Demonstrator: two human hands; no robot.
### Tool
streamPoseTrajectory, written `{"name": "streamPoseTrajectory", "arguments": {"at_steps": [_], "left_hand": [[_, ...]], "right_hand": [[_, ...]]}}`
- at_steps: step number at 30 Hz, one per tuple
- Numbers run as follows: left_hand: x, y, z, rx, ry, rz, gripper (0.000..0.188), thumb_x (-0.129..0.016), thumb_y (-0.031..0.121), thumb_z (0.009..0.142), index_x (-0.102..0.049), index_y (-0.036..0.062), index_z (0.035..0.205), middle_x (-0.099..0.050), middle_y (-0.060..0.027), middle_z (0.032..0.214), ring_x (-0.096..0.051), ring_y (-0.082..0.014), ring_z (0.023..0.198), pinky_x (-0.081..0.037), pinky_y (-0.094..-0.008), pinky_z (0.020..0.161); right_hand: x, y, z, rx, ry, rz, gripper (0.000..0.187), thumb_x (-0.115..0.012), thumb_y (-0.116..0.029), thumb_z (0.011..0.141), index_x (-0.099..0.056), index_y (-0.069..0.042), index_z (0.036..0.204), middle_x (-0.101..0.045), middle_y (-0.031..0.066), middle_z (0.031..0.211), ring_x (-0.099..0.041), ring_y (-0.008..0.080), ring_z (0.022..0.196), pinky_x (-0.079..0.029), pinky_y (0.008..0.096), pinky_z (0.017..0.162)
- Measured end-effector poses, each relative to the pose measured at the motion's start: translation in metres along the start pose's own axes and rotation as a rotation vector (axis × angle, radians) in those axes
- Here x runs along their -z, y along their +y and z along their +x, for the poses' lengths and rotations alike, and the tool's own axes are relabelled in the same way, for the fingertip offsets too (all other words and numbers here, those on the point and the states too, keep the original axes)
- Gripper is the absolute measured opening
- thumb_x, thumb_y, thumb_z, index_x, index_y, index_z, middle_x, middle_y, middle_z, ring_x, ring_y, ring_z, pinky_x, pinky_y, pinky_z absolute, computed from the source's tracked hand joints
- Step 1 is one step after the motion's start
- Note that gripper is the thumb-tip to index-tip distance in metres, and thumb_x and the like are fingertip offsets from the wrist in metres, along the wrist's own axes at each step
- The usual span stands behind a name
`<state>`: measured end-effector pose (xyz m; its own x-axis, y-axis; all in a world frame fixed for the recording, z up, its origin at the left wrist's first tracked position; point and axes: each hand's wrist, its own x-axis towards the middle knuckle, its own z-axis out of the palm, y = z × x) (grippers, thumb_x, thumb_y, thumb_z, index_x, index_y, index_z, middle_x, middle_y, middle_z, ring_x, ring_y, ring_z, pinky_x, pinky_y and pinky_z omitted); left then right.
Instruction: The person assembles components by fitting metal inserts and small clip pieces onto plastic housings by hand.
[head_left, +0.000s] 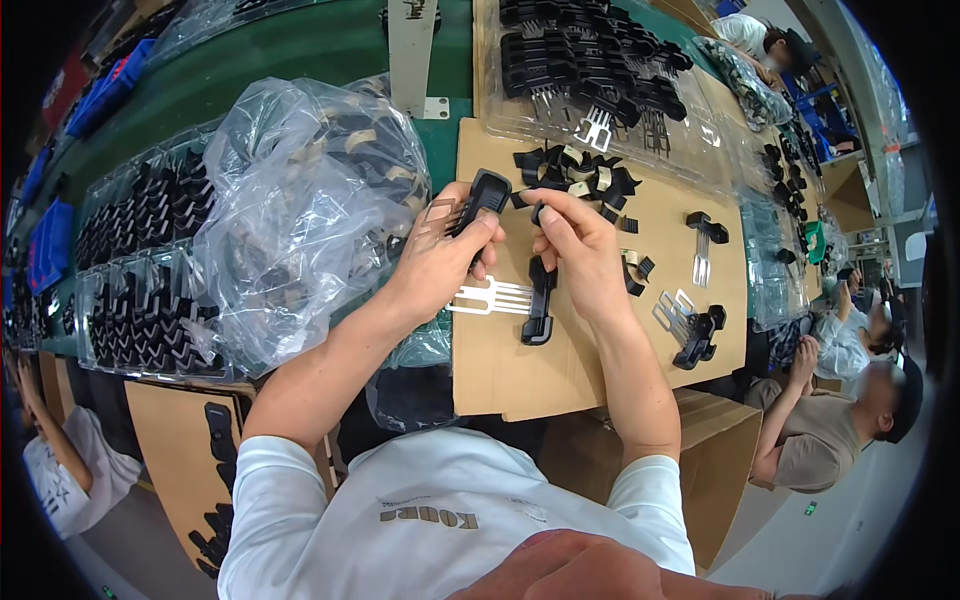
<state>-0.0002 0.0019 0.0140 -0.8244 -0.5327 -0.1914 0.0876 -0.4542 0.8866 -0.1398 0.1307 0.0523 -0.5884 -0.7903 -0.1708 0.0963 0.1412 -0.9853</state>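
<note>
Left hand (440, 255) closed on black clip (484, 195), right hand (575, 250) pinching small black piece (538, 212)

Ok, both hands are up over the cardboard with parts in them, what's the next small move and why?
Probably bring the two parts together: the left hand holds a black plastic clip with metal prongs, the right hand pinches a small black piece close beside it, apart. A finished-looking clip lies on the cardboard sheet below.
</note>
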Motion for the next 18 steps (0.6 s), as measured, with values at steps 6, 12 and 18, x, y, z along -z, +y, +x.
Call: {"name": "streamPoseTrajectory", "arguments": {"at_steps": [6, 12, 18], "left_hand": [[-0.007, 0.0, -0.001, -0.081, -0.035, -0.009, 0.025, -0.06, 0.01, 0.1, -0.054, 0.0, 0.123, -0.064, -0.0046, 0.092, -0.058, -0.0086, 0.068, -0.05, -0.0224, 0.061], [-0.004, 0.0, -0.004, -0.227, -0.089, 0.093, 0.024, -0.062, 0.007, 0.099, -0.055, -0.0005, 0.12, -0.063, -0.0039, 0.093, -0.057, -0.0086, 0.069, -0.05, -0.0225, 0.063], [-0.001, 0.004, -0.003, -0.071, -0.035, 0.098, 0.023, -0.063, 0.005, 0.097, -0.056, -0.0001, 0.118, -0.062, -0.0031, 0.091, -0.056, -0.0077, 0.07, -0.049, -0.0216, 0.061]], "right_hand": [[0.0, 0.017, 0.001, 0.256, 0.099, -0.242, 0.018, -0.062, -0.003, 0.099, -0.067, 0.001, 0.115, -0.063, 0.0039, 0.085, -0.053, 0.0087, 0.069, -0.045, 0.0224, 0.061], [-0.01, 0.013, -0.004, 0.606, 0.156, -0.794, 0.013, -0.066, -0.001, 0.095, -0.068, 0.001, 0.108, -0.062, 0.0032, 0.083, -0.052, 0.0082, 0.067, -0.045, 0.0225, 0.06], [-0.013, 0.014, -0.006, 0.411, 0.174, -0.386, 0.006, -0.069, 0.0, 0.092, -0.069, 0.001, 0.098, -0.063, 0.002, 0.084, -0.052, 0.0084, 0.067, -0.044, 0.0233, 0.059]]}}
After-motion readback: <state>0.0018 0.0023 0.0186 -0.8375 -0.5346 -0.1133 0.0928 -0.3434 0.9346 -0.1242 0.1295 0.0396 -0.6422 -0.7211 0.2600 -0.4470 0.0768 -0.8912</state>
